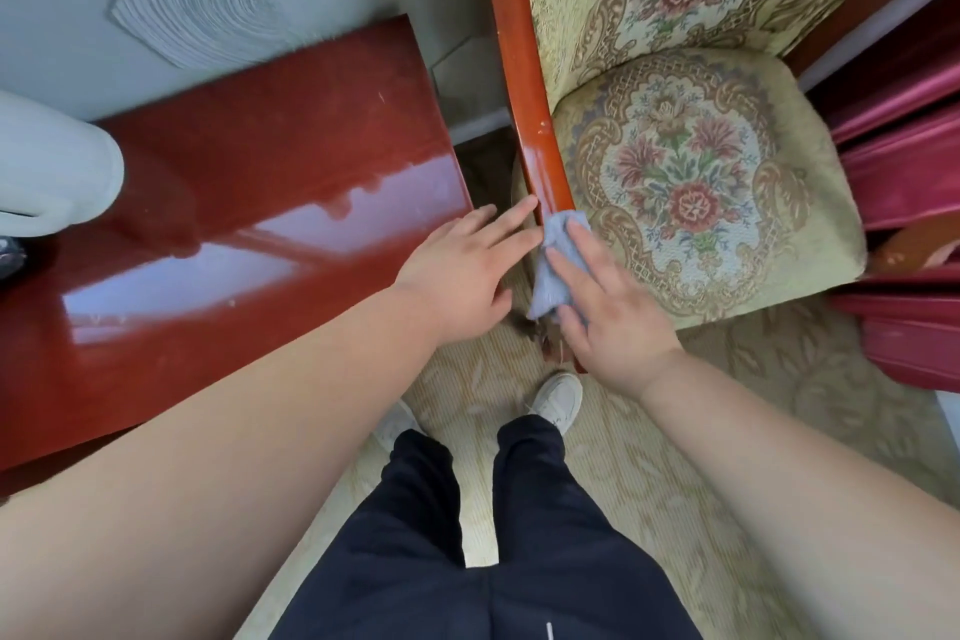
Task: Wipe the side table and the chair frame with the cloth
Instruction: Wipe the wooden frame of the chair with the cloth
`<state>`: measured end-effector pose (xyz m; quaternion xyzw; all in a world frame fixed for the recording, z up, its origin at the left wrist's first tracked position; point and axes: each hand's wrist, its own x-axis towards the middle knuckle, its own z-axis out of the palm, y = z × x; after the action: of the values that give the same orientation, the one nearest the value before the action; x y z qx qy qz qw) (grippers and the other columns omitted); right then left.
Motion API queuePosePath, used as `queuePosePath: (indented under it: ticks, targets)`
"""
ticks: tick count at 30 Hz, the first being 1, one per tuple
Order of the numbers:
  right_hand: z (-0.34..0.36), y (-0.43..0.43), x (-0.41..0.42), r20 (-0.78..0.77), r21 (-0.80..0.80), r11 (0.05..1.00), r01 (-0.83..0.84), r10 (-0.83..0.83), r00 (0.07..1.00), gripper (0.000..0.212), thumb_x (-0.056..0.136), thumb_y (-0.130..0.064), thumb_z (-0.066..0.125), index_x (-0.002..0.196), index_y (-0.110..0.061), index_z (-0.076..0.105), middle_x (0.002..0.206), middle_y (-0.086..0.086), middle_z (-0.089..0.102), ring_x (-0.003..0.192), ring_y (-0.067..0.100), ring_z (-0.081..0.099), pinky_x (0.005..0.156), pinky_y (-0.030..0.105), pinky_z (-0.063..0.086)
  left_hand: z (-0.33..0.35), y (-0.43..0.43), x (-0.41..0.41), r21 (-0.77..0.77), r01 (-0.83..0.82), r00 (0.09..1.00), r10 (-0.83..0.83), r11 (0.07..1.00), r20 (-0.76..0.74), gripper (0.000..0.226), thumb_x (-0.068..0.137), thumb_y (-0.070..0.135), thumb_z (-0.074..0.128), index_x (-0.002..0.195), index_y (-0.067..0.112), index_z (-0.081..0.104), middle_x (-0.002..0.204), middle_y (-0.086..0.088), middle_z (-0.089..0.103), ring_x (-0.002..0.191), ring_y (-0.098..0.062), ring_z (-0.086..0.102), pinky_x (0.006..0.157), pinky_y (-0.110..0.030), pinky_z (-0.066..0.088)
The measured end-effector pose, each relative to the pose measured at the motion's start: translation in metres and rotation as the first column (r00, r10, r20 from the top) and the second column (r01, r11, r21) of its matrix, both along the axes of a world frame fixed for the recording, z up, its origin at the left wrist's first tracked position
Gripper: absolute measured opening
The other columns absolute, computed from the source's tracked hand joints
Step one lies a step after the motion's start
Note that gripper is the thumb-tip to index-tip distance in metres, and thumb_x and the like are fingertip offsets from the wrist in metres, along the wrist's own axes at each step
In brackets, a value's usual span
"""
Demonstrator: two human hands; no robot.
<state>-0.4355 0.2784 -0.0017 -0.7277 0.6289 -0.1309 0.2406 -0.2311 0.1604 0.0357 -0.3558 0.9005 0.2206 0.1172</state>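
Note:
A glossy red-brown side table (249,172) fills the left half of the view. To its right stands a chair with a polished red-brown wooden frame (524,83) and a floral cushion (691,192). My right hand (608,307) presses a folded blue-grey cloth (556,260) flat against the front end of the chair's left arm rail. My left hand (467,270) hovers between table and chair with its fingers spread, the fingertips touching the rail just beside the cloth, holding nothing.
A white rounded object (52,172) sits on the table's left end. Glossy magenta fabric (904,203) lies to the right of the chair. Patterned carpet (675,431) covers the floor, with my legs and white shoes (558,400) below the hands. A wall is behind.

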Motion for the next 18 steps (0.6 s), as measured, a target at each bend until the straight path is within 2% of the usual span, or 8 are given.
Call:
queuePosePath:
  ticks: [3, 7, 10, 12, 13, 15, 16, 18]
  targets:
    - [-0.002, -0.004, 0.009, -0.004, -0.024, 0.998, 0.062, -0.062, 0.998, 0.06, 0.101, -0.022, 0.048, 0.159, -0.016, 0.031, 0.171, 0.009, 0.013, 0.153, 0.038, 0.027, 0.114, 0.051, 0.043, 0.0, -0.003, -0.005, 0.004, -0.06, 0.998, 0.06, 0.998, -0.017, 0.074, 0.095, 0.038, 0.058, 0.161, 0.03, 0.027, 0.174, 0.01, 0.003, 0.155, -0.03, 0.023, 0.119, -0.049, 0.035]
    - [-0.014, 0.058, 0.02, -0.089, -0.01, 0.998, 0.065, -0.066, 0.994, 0.068, 0.098, -0.006, 0.054, 0.16, -0.007, 0.024, 0.169, 0.024, 0.008, 0.152, 0.048, 0.023, 0.113, 0.056, 0.043, 0.0, -0.001, -0.007, 0.026, -0.049, 0.999, 0.05, 0.998, -0.02, 0.08, 0.097, 0.038, 0.057, 0.164, 0.031, 0.017, 0.174, 0.012, 0.002, 0.156, -0.029, 0.021, 0.121, -0.047, 0.033]
    - [-0.015, 0.085, 0.017, -0.068, 0.1, 0.993, 0.056, -0.049, 0.996, 0.092, 0.081, 0.006, 0.064, 0.16, -0.013, 0.022, 0.172, 0.013, 0.0, 0.149, 0.05, 0.027, 0.09, 0.05, 0.06, 0.002, 0.002, -0.005, 0.033, -0.036, 0.999, 0.035, 0.999, 0.027, 0.083, 0.1, 0.04, 0.054, 0.166, 0.033, 0.005, 0.174, 0.013, -0.003, 0.157, -0.027, 0.017, 0.123, -0.044, 0.029]
    - [-0.015, 0.077, 0.01, -0.054, 0.102, 0.994, 0.036, -0.031, 0.998, 0.103, 0.077, 0.008, 0.069, 0.161, -0.02, 0.017, 0.172, 0.003, -0.012, 0.149, 0.048, 0.028, 0.083, 0.05, 0.061, 0.005, 0.0, -0.003, 0.02, -0.038, 0.998, 0.037, 0.999, 0.043, 0.081, 0.101, 0.04, 0.051, 0.166, 0.034, 0.003, 0.173, 0.014, -0.004, 0.158, -0.027, 0.016, 0.122, -0.043, 0.029]
    - [-0.015, 0.071, 0.006, -0.046, 0.091, 0.996, -0.004, 0.008, 0.999, 0.103, 0.079, 0.003, 0.07, 0.161, -0.022, 0.014, 0.171, 0.001, -0.016, 0.148, 0.049, 0.03, 0.087, 0.053, 0.06, 0.007, -0.002, -0.003, 0.012, -0.043, 0.998, 0.042, 0.999, 0.043, 0.079, 0.102, 0.039, 0.05, 0.166, 0.035, 0.004, 0.173, 0.014, -0.004, 0.157, -0.027, 0.016, 0.121, -0.043, 0.029]
    - [-0.012, 0.059, -0.001, -0.027, 0.083, 0.99, -0.11, 0.113, 0.993, 0.092, 0.092, -0.019, 0.065, 0.161, -0.025, 0.006, 0.17, 0.0, -0.023, 0.147, 0.051, 0.031, 0.099, 0.06, 0.053, 0.008, -0.005, -0.003, -0.001, -0.056, 0.998, 0.056, 0.998, 0.033, 0.075, 0.103, 0.038, 0.048, 0.166, 0.036, 0.007, 0.173, 0.014, -0.003, 0.157, -0.026, 0.017, 0.12, -0.044, 0.031]
    - [-0.007, 0.05, -0.003, -0.023, 0.102, 0.985, -0.139, 0.142, 0.99, 0.087, 0.096, -0.03, 0.058, 0.162, -0.027, 0.001, 0.169, 0.0, -0.025, 0.149, 0.049, 0.029, 0.104, 0.06, 0.049, 0.007, -0.006, -0.003, -0.004, -0.066, 0.997, 0.066, 0.998, 0.027, 0.074, 0.103, 0.037, 0.047, 0.165, 0.036, 0.007, 0.173, 0.014, -0.003, 0.157, -0.026, 0.017, 0.12, -0.044, 0.031]
    - [0.003, 0.021, -0.003, -0.041, 0.153, 0.981, -0.117, 0.125, 0.991, 0.082, 0.101, -0.039, 0.047, 0.163, -0.025, -0.003, 0.17, 0.003, -0.021, 0.153, 0.044, 0.025, 0.108, 0.055, 0.048, 0.004, -0.008, -0.001, 0.003, -0.093, 0.996, 0.093, 0.996, 0.018, 0.073, 0.103, 0.037, 0.047, 0.165, 0.036, 0.008, 0.173, 0.015, -0.003, 0.157, -0.026, 0.018, 0.12, -0.046, 0.033]
